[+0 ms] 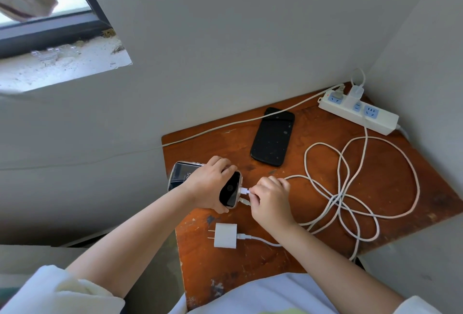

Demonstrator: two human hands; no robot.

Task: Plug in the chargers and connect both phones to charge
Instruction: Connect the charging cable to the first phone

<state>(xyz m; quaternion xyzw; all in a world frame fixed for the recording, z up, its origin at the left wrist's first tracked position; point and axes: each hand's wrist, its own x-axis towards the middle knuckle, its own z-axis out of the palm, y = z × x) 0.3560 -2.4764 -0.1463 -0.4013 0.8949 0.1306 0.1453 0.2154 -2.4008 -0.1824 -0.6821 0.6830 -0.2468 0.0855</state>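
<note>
Both hands at the lit phone (226,189): my left hand (209,185) wraps its body, my right hand (271,197) pinches the cable plug (246,191) right at its port end. Phone's long axis points toward my right hand, so push runs left. 2nd phone (273,137) lies behind it, unplugged charger (225,235) in front.

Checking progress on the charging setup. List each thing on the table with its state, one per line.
Phone in case: held by left hand, screen lit.
Cable plug: pinched by right hand at that phone's port.
Black phone: flat, screen dark, no cable.
Loose charger: unplugged, cable attached.
Power strip: one white charger plugged in.
</note>
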